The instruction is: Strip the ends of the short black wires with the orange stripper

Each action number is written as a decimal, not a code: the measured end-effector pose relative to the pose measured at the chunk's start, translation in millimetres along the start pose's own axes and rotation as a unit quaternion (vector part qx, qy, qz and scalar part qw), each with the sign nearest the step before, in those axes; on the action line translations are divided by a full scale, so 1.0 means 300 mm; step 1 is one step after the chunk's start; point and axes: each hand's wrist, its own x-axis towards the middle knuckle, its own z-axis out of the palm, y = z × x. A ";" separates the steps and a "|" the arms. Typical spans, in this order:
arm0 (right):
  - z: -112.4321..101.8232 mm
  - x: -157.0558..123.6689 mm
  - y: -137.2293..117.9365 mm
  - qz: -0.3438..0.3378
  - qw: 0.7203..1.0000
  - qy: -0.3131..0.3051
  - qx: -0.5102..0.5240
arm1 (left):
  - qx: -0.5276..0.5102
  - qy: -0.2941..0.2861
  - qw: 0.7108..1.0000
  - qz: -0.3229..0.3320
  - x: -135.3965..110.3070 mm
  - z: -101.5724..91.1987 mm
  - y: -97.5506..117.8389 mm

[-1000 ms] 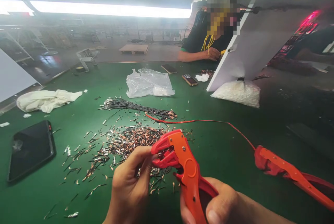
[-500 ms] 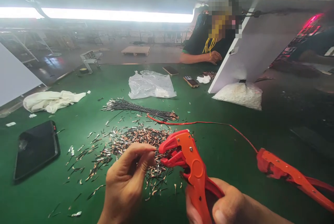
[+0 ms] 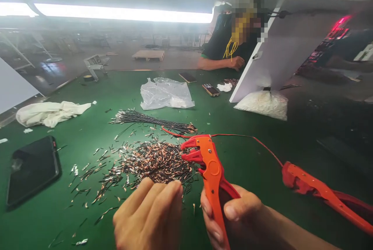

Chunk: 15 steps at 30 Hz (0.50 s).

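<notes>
At the bottom of the frame your right hand [image 3: 233,219] is clenched round the handles of the orange wire stripper [image 3: 211,174], whose head points up toward mid-frame. Your left hand [image 3: 150,215] sits just left of it, fingers curled inward; you cannot tell whether its grip holds anything. Its fingertips reach the near edge of the pile of cut wire pieces [image 3: 145,162], which spreads over the green worktop [image 3: 96,125] at centre-left, with loose bits scattered further left and toward you.

At the lower left lies a dark phone [image 3: 32,170], apart from the scatter. At the lower right a second orange stripper [image 3: 320,195] lies flat, with a red wire [image 3: 247,137] running from near it to the centre. Just beyond the pile lies a bundle of black wires [image 3: 151,120].

Further back come a white cloth [image 3: 49,112] at the left edge, a clear plastic bag [image 3: 166,94] at centre, two phones [image 3: 211,89] and a white filled bag [image 3: 262,104] under a tilted white board [image 3: 279,56]. Bare green shows between phone and pile and right of the stripper.

At the far edge another person [image 3: 230,44] sits holding yellow wires. A bright light strip [image 3: 122,13] runs across the top.
</notes>
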 end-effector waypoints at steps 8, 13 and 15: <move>-0.002 0.003 0.014 0.002 0.997 0.033 -0.069 | 0.021 -0.058 0.996 -0.062 -0.041 0.046 0.013; 0.033 0.009 -0.012 -0.067 0.984 0.073 -0.145 | -0.069 -0.083 0.988 -0.107 -0.056 0.050 0.049; 0.052 0.016 -0.023 -0.084 0.982 0.104 -0.134 | -0.126 -0.112 0.981 -0.092 -0.066 0.062 0.073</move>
